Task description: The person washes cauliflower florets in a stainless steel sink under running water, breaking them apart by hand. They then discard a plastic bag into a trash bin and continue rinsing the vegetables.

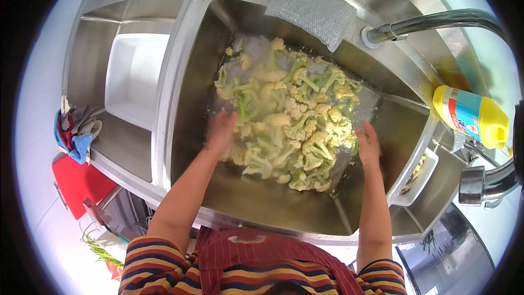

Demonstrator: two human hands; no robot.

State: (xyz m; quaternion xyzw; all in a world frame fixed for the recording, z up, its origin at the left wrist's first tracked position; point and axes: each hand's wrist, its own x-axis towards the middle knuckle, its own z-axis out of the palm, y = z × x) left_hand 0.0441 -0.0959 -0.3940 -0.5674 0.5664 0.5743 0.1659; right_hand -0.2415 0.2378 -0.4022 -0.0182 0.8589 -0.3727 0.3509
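Many cauliflower florets (303,127) lie in water in the middle basin of a stainless steel sink (262,205). My left hand (222,131) is at the left edge of the florets, blurred, with its fingers pointing up and right; nothing shows in it. At their right edge is my right hand (369,143), fingers slightly bent and apart, holding nothing that I can see. A bit of green shows beside its palm. Cloudy water hides part of the florets on the left.
A white tub (137,78) sits in the left basin, and a white tray (419,180) in the right one. A grey scouring cloth (313,8) overhangs the back rim near a faucet (430,24). A yellow bottle (493,123) lies at right; cloths (75,131) hang at left.
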